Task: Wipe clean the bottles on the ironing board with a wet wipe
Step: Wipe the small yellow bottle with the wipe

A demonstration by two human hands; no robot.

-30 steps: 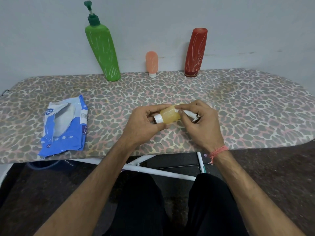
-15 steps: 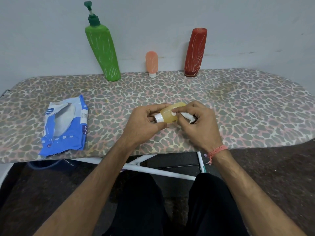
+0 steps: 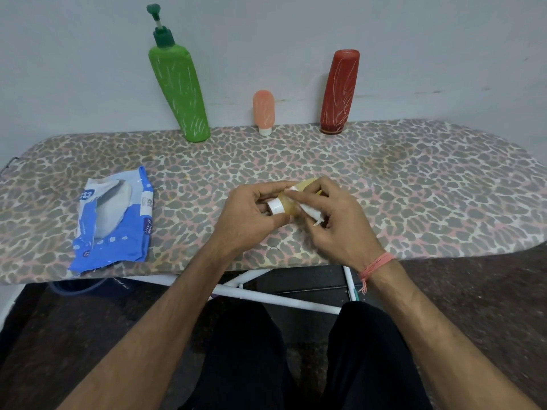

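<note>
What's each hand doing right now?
Left hand: grips the small yellow bottle near its white cap.
Right hand: pinches a wet wipe against the bottle.

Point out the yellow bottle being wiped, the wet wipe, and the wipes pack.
yellow bottle [image 3: 288,204], head view, on its amber body just right of the white cap.
wet wipe [image 3: 309,211], head view, on the white fold under the right fingers.
wipes pack [image 3: 118,229], head view, on the blue front below the opening.
</note>
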